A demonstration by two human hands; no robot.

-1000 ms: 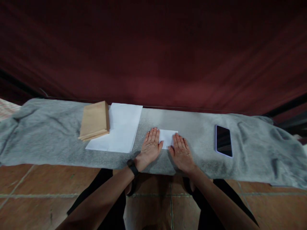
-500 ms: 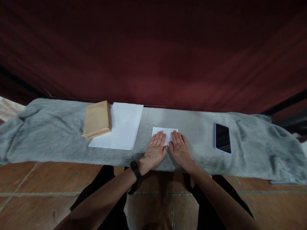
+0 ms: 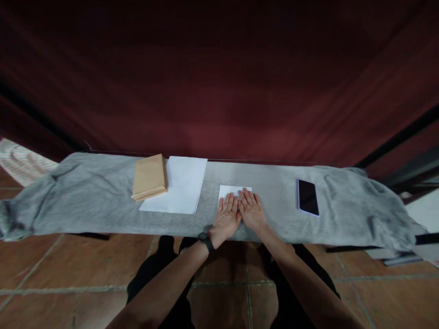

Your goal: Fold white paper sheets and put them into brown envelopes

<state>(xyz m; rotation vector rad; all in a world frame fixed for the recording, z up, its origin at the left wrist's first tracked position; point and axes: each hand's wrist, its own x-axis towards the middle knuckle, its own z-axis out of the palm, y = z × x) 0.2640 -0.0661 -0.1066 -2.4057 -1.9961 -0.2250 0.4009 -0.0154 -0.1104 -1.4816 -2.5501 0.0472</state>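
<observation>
A small white piece of paper (image 3: 226, 189), perhaps folded, lies on the grey cloth (image 3: 267, 180) in front of me. Both palms face down on it, fingers pointing away from me. My left hand (image 3: 225, 218), with a dark band on its wrist, covers the paper's near left part, fingers stretched out flat. Beside it my right hand (image 3: 252, 210) rests flat over the right part, its fingers also extended. The two hands touch or nearly touch at the thumbs. Much of the paper is hidden under them; its far edge shows.
To the left lies a stack of white sheets (image 3: 187, 183), with a pile of brown paper envelopes or bags (image 3: 149, 176) partly on top. A phone (image 3: 307, 197) lies to the right. A dark red surface (image 3: 219, 109) rises behind the cloth-covered bench.
My hands have come closer together on the paper; the right hand has slid left over it. The camera view has shifted slightly.
</observation>
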